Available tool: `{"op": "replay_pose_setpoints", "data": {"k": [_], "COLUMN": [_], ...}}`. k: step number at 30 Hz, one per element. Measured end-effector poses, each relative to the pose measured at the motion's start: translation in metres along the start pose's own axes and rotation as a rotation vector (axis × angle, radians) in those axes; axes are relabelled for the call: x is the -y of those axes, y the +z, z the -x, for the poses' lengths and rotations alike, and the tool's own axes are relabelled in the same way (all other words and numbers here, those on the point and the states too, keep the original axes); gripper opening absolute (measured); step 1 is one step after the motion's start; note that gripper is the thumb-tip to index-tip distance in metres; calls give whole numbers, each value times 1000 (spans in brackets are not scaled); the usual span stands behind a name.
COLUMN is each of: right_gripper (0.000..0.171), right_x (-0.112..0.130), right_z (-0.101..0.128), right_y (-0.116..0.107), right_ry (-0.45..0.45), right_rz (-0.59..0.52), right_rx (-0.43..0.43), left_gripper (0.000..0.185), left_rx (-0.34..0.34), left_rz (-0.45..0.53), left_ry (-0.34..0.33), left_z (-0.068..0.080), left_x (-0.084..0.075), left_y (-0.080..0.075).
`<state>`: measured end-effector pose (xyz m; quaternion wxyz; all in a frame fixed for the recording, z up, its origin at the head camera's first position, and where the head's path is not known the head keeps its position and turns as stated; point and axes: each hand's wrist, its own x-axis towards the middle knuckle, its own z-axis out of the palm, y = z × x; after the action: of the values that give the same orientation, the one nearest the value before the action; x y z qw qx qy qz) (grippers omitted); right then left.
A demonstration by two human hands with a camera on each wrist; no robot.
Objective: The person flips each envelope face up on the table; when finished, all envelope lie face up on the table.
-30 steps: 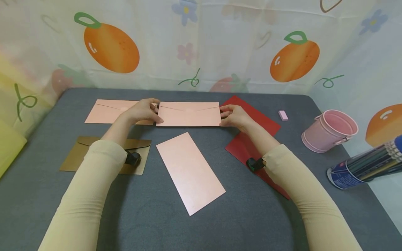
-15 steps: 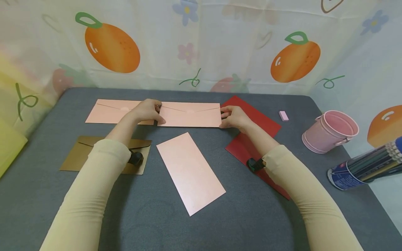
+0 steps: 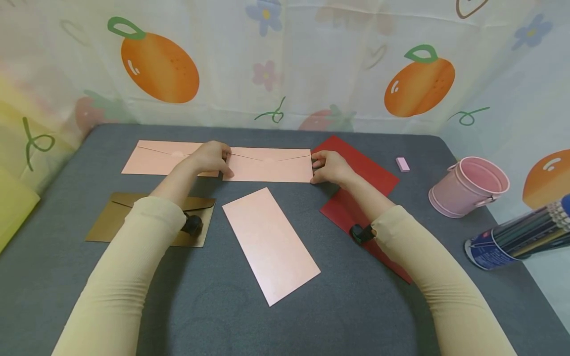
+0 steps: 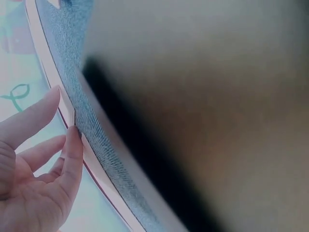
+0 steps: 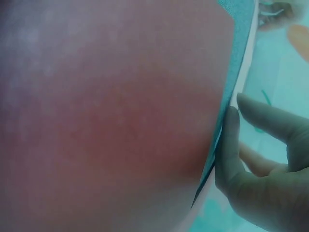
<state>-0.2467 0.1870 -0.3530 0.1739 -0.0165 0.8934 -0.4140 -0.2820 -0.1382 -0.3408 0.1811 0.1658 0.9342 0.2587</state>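
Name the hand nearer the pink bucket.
Right. The right hand is left of the pink bucket; the left hand is farther left, across the held pink envelope.

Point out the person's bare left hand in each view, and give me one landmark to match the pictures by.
Head: the bare left hand is left of centre, at the left end of a pale pink rectangular paper envelope.
Left wrist: the left hand fills the lower left.
Right wrist: the left hand is small and blurred, at top right.
Shared landmark: the white backdrop with printed green squiggles.
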Motion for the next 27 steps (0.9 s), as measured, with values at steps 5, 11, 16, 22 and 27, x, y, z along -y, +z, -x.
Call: {"op": "replay_pose_setpoints", "data": {"k": [5,11,16,22,27], "right_gripper": [72,62,60,62,62], "right_x": [1,7,10,12,14], "right_z": [1,9,21,41,63], "right_y": [0,-7,-11,-8,0], "right_ry": [-17,-30,-68,-192,-256], "right_rz": [11,-107,-90,8,58], "right_rx": [-16,-57,-17,101,198], "left_gripper": [77,75,65,56,53], "left_rx": [20,19,57,151,210], "left_rz": [-35,-57,-3,63,93], "left_ry": [1,13,54,127,159], "left_z": [1,8,18,29,34], "left_x": [-1,-12,-20,-27,-31], "left_y": [-4,-16,-14,3,15]}}
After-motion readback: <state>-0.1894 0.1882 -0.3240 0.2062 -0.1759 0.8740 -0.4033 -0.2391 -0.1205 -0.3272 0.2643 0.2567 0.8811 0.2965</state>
